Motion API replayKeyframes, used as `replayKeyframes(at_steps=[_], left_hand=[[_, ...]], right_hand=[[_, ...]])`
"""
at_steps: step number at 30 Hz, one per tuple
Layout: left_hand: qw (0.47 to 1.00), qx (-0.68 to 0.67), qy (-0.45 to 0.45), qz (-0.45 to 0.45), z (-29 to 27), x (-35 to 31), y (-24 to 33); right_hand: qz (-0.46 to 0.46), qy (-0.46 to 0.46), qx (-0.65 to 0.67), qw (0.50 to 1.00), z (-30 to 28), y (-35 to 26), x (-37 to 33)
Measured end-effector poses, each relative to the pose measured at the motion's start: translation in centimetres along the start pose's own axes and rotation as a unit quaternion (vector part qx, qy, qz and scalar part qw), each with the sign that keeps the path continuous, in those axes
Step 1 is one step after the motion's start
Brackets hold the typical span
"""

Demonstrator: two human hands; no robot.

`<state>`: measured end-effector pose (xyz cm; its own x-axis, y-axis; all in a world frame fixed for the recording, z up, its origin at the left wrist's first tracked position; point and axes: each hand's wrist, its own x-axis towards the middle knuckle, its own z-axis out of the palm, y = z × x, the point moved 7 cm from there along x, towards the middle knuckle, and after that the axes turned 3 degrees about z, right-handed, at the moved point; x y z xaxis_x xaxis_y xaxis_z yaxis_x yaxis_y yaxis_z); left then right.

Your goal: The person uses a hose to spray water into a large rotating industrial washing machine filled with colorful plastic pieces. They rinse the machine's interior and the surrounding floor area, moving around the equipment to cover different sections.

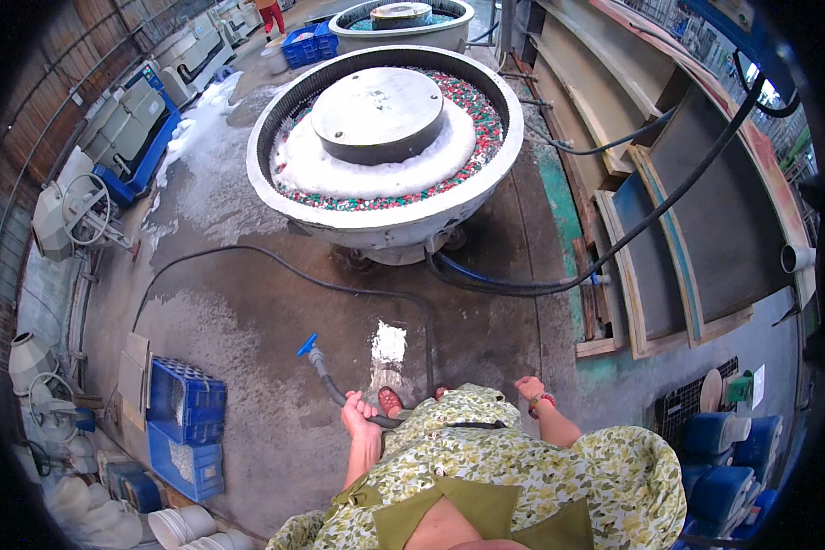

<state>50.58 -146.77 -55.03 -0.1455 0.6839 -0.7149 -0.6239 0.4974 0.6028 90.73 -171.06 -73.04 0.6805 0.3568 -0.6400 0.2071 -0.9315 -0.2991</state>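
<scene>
Wet floor [238, 385] spreads beneath round tub [385, 217] and hose [329, 386].

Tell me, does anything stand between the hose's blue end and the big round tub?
Only a hose stretch curving across the floor between the blue end and the tub; nothing else visible blocks the gray hose in the left hand.

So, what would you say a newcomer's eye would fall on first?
Probably the large tub at top centre, where white foam lies around its hub among red and green bits. Next, the hose in the left hand, with its blue tip, then the blue crates at lower left.
</scene>
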Motion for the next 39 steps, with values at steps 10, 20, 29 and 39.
replayKeyframes(at_steps=[10, 20, 29, 39], left_hand=[[1.0, 0.001, -0.003, -0.017, -0.7, 0.7, -1.7], [0.999, 0.021, -0.011, -0.025, -0.5, -0.5, -2.3], [1.0, -0.01, 0.002, -0.018, -0.9, -1.7, -2.3], [1.0, -0.017, 0.0, -0.006, -0.8, -1.1, -2.2]], right_hand=[[0.017, 0.035, -0.087, 0.995, 0.7, 5.0, 1.4], [0.046, 0.016, -0.095, 0.994, 0.5, 5.7, 0.3], [-0.008, 0.06, -0.105, 0.993, 0.1, 3.4, 0.9], [-0.01, 0.006, -0.085, 0.996, -1.0, 1.9, 1.8]])
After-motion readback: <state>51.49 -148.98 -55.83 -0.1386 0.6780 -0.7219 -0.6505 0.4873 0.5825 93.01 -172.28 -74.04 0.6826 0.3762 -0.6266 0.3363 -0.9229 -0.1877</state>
